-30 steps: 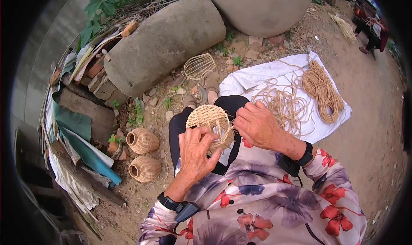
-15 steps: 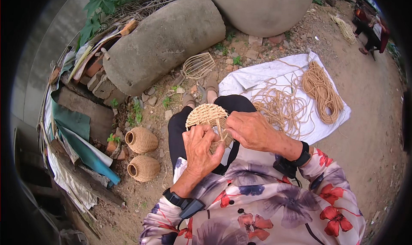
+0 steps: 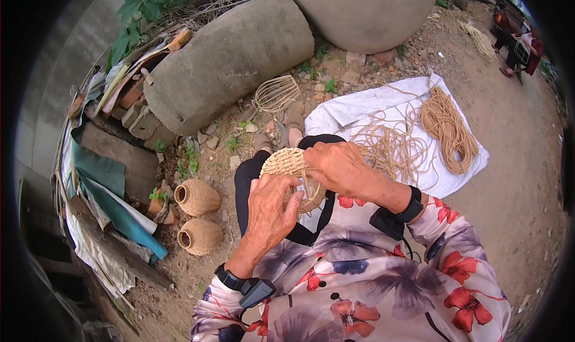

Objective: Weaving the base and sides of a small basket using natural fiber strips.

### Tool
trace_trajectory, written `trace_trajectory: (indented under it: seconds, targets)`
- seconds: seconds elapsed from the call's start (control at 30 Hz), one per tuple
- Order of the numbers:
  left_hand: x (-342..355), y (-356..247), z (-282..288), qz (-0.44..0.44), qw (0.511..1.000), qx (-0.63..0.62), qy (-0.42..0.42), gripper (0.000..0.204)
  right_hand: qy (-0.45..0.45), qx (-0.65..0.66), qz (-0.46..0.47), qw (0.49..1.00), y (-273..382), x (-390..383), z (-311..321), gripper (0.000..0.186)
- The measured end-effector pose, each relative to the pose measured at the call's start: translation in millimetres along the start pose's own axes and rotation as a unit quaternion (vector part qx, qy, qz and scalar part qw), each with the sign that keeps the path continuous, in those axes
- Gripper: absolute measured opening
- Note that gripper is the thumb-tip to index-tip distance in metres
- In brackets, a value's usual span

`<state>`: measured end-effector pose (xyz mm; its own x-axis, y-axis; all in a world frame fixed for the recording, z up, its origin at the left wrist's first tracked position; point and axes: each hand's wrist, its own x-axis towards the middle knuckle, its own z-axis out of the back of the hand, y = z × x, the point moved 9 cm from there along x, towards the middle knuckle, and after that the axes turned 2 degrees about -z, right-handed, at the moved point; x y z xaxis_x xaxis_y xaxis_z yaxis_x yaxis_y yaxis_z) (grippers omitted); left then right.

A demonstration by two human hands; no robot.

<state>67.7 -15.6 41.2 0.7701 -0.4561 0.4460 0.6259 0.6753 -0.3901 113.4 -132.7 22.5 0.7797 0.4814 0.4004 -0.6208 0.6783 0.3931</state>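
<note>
On my lap sits a partly woven basket (image 3: pixel 284 160) of pale braided straw or cord, its rounded end facing up and away from me. My left hand (image 3: pixel 271 209) grips its near left side, with fingers curled over the edge and the thumb apart. Closed fingers of my right hand (image 3: pixel 340 167) press against the basket's right upper edge; whatever strand they pinch is hidden. Loops of cord (image 3: pixel 311 191) show between the two hands. Two finished-looking woven jars (image 3: pixel 197 197) lie on the ground to my left, mouths turned left.
A white sheet (image 3: pixel 335 111) at the right carries loose twine (image 3: pixel 389 141) and a coiled hank (image 3: pixel 448 129). Ahead are an open frame of thin rods (image 3: pixel 277 93), a concrete cylinder (image 3: pixel 233 60) and a large round slab (image 3: pixel 365 12). Boards and tarps (image 3: pixel 108 168) pile up left. Another person (image 3: pixel 521 48) sits far right.
My right hand has shifted a little left and up over the basket's top edge. My left hand has slid slightly left, its thumb lower. The basket has tilted a little.
</note>
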Motion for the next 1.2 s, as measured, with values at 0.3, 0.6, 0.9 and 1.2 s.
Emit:
trace_trajectory:
  seconds: [0.3, 0.6, 0.9, 1.2]
  targets:
    - [36.0, 11.3, -6.9, 0.006, 0.994, -0.067, 0.086, 0.047, -0.081, 0.061, 0.093, 0.990, 17.4, -9.6, 4.8, 0.020]
    - [35.0, 2.0, -26.7, -0.064, 0.985, -0.038, 0.159, 0.075, -0.155, 0.058, 0.054, 0.985, 20.8, -23.6, 1.1, 0.021]
    - [24.2, 32.2, -44.7, 0.125, 0.961, -0.163, 0.186, 0.082, -0.170, 0.168, -0.028, 0.970, 2.5, -31.9, -14.5, 0.020]
    - [16.9, 14.8, -21.8, 0.101, 0.980, -0.091, 0.144, 0.070, -0.124, 0.113, 0.120, 0.979, 31.2, -51.7, -1.6, 0.040]
